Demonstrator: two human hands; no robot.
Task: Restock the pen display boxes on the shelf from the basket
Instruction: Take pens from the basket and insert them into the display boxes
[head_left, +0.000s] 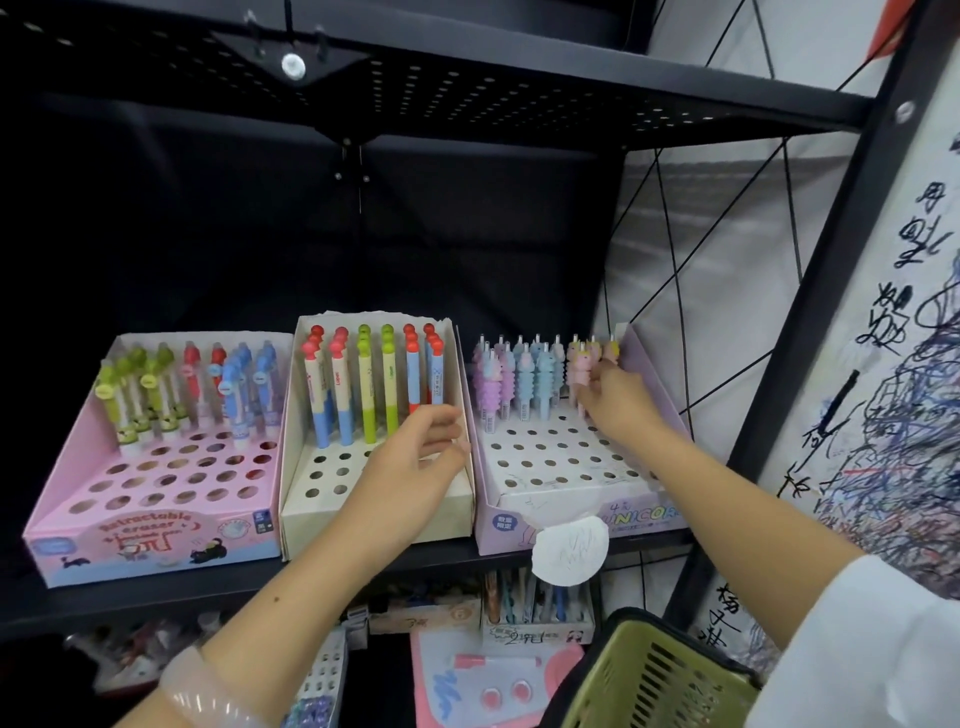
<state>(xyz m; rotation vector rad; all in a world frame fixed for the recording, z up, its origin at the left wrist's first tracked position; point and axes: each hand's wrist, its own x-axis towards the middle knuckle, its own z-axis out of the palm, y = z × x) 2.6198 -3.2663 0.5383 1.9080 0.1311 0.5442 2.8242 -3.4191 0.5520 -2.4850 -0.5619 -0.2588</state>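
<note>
1. Fingers of the right hand (613, 400) pinch a pink unicorn pen (581, 375) in the back row of the lilac unicorn display box (566, 467), apparently seating it in its hole
2. Just left of that pinch stand blue and purple unicorn pens (519, 379), close together; the rows of holes nearer the person are open
3. Curled round the right wall of the cream pen box (374, 467), the left hand (415, 462) grips and steadies it, well left of the pinch
4. Further left sits the pink retractable eraser box (156, 467), partly filled
5. Below the right forearm, the green basket (654, 675) hangs at the frame's lower edge; its contents cannot be seen
6. Risk, as I judge it: a tilted pen could miss its hole and knock over its pink neighbours touching the fingers
7. Pushing hard might shove the light cardboard box back, since no hand braces it
8. The loose white paper tag (570, 551) at the box front could snag the sleeve (857, 649)
</note>
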